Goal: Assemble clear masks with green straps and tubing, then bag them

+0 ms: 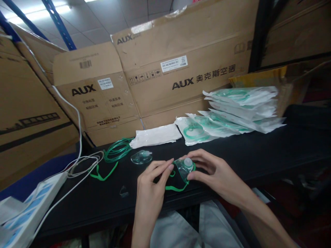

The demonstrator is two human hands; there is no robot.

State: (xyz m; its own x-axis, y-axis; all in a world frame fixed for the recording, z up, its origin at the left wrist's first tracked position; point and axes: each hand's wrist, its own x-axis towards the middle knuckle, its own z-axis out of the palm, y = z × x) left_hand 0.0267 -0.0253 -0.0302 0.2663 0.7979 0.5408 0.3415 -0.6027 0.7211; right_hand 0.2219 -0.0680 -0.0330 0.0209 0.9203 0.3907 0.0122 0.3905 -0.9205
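Observation:
Above the front of the black table, a small clear oxygen mask (182, 169) with a grey-white round fitting is between my two hands. My right hand (210, 167) grips it from the right, thumb below and fingers above. At its left edge my left hand (155, 175) pinches thumb and fingertips together, where the green elastic strap (177, 188) seems to be fastened; the exact spot is hidden by the fingers. Part of that strap hangs in a loop under the mask. Beyond my left hand lies another clear mask piece (141, 157), flat on the table.
Coiled green tubing (117, 150), a loose green strap (103, 177) and a small clear piece (124, 191) lie to the left. A white power strip (38, 203) with cables stands at front left. Behind are white packets (156, 135), stacked bagged mask sets (243, 108) and large cardboard boxes (191, 44).

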